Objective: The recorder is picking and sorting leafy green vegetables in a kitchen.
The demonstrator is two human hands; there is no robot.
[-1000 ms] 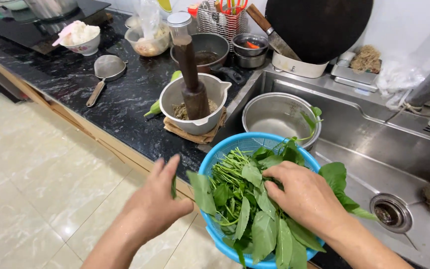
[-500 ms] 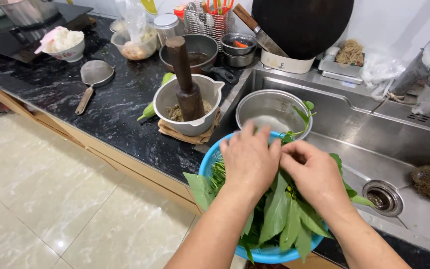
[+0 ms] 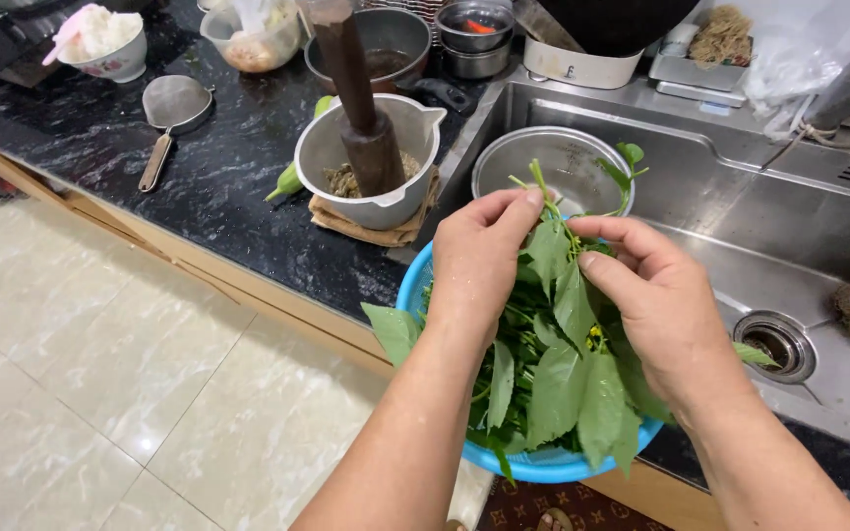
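Here, my inventory of the scene. Left hand (image 3: 479, 261): fingers pinched on a stem of the leafy greens (image 3: 558, 379), thumb and forefinger closed near its top, apparently to steady it. Right hand (image 3: 656, 305): fingers curled and pressed against the same bunch from the other side, thumb on a leaf, as if to strip or sort it. Greens: heaped in a blue plastic colander (image 3: 415, 285), which straddles the edge between the black stone table (image 3: 199, 187) and the steel sink (image 3: 789, 236), so drips would fall inward. Just behind: an empty steel bowl (image 3: 553, 167) in the sink. Beside it on the table: a grey mortar (image 3: 371, 162) on a folded cloth, its wooden pestle (image 3: 356, 93) standing upright inside. Further left: a mesh skimmer (image 3: 171, 108).
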